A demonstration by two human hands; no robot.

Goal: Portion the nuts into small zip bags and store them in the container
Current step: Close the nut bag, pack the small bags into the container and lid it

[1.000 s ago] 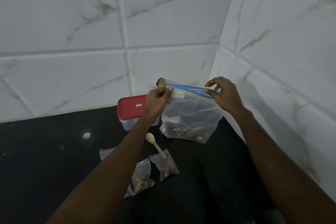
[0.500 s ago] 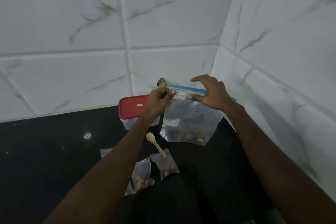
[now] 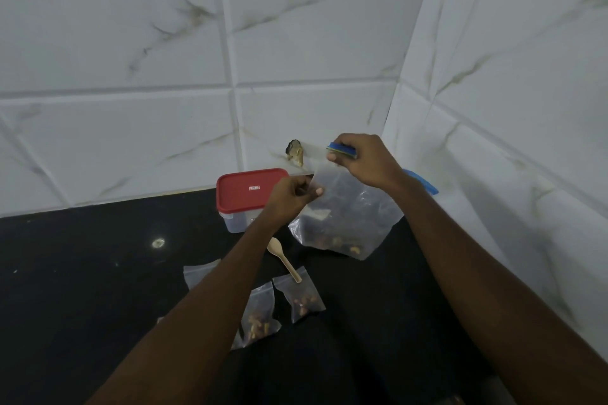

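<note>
Head cam, looking down at a corner of the black counter (image 3: pixel 82 273). The big zip bag (image 3: pixel 345 223) of nuts stands by the tiled wall. The left hand (image 3: pixel 289 196) is pinching its side edge and the right hand (image 3: pixel 365 159) is curled round the blue zip strip (image 3: pixel 342 149) up top. The red-lidded container (image 3: pixel 246 189) sits closed just left of it, front corner hidden by the left forearm. Nearer, a wooden spoon (image 3: pixel 284 258) tip rests on one of the small bags (image 3: pixel 302 297), and the forearm partly covers others.

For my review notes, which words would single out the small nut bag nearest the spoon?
Start at the red-lidded container by the tiled wall, then follow the wooden spoon before it on the black counter. Its handle tip ends on the small bag; the other small bags lie further left, clear of the spoon.
</note>
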